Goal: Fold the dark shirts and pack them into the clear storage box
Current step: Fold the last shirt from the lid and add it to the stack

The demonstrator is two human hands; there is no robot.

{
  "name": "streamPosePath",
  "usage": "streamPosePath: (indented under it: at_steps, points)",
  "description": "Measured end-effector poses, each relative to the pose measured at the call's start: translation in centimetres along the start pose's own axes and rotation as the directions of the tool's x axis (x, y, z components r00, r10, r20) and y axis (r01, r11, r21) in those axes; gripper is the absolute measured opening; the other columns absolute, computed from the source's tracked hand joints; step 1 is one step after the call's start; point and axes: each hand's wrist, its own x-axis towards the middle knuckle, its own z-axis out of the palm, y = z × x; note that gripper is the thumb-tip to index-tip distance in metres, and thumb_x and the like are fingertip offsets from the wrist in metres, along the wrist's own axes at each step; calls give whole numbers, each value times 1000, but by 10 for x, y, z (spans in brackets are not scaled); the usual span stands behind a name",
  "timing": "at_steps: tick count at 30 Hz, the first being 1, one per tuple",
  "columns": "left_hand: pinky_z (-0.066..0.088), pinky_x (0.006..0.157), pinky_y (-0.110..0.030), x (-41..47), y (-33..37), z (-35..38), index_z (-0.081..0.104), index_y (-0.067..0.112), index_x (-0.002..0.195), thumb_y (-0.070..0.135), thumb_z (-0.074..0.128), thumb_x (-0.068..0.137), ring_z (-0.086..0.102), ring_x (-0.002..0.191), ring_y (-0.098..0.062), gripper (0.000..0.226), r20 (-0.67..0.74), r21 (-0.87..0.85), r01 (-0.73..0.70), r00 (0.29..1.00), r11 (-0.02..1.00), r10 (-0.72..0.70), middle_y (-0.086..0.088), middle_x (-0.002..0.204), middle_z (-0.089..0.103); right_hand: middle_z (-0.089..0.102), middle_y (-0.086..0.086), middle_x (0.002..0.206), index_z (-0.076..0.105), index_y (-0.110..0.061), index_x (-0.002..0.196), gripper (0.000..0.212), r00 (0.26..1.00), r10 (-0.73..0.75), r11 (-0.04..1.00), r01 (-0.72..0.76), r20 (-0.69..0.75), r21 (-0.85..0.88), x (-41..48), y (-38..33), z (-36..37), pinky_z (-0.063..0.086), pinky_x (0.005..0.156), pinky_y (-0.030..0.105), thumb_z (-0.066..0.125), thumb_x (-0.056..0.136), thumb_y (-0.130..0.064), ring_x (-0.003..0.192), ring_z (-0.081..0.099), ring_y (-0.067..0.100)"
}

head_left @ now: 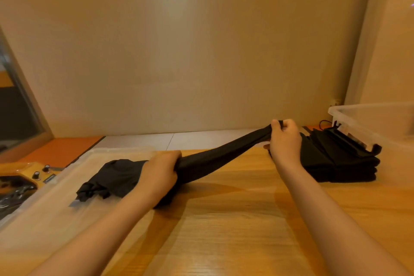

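In the head view, the main risk is that the shirt [215, 159] is twisted into a tight rope rather than spread flat. If it goes down like this it will probably crease or fold crooked, and it will not sit level on the stack [340, 163] of folded dark shirts at 4 o'clock. Its loose end is bunched at 8 o'clock on a flat clear tray [56, 204], perhaps the lid, so a harder pull could drag that tray along the table [224, 219]. The raised end is close to the stack, and a sweep that way could knock the top layers askew. The left hand [160, 172], at 7 o'clock, is curled down over the shirt's lower part with the fingers wrapped round it, low against the table. The right hand [285, 141], at 4 o'clock and lifted higher, is closed in a fist round the other end, and cloth shows above the knuckles. The shirt hangs taut between them, clear of the wood in mid-span. The box [380, 125] stands at 3 o'clock, just behind the stack; I cannot tell whether anything is in it.
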Motion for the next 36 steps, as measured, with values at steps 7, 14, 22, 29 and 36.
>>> streamPosePath:
  at_steps: [7,14,22,29,36]
  points:
    - [54,69,-42,58,-4,-67,57,17,90,-12,49,79,59,84,-25,33,-223,-382,38,966,924,-131,-3,92,58,49,-3,78,47,-12,98,19,971,-121,992,127,-206,19,27,-36,-28,44,65,29,42,102,-29,70,49,11]
    - [45,64,-13,45,2,-74,65,12,92,1,61,90,65,83,-11,12,38,-622,104,994,776,-103,-1,88,70,55,3,85,50,-10,100,11,991,-90,994,83,-100,-77,24,-24,-52,50,65,35,52,97,-20,76,58,21]
    - [52,70,-25,-6,-55,-65,73,15,97,7,56,94,66,92,-21,19,305,-519,259,946,815,-107,-1,94,74,63,1,95,69,-17,96,13,990,19,912,39,137,-408,1,29,-86,54,62,26,56,95,-14,73,63,12]
    - [51,54,-18,-39,-72,-48,69,9,94,-1,56,92,61,67,-13,16,185,-489,265,963,831,-198,-8,93,66,67,-6,92,67,-26,109,21,922,67,769,196,382,-608,-33,46,-119,50,72,22,68,88,-27,83,64,8]
    - [55,63,-19,-46,-83,-52,71,13,87,-4,57,91,67,86,-19,22,50,-600,254,958,759,-281,-6,92,69,63,-12,80,70,-26,99,11,926,-122,661,343,356,-667,-41,39,-124,52,69,31,67,88,-30,79,58,5]
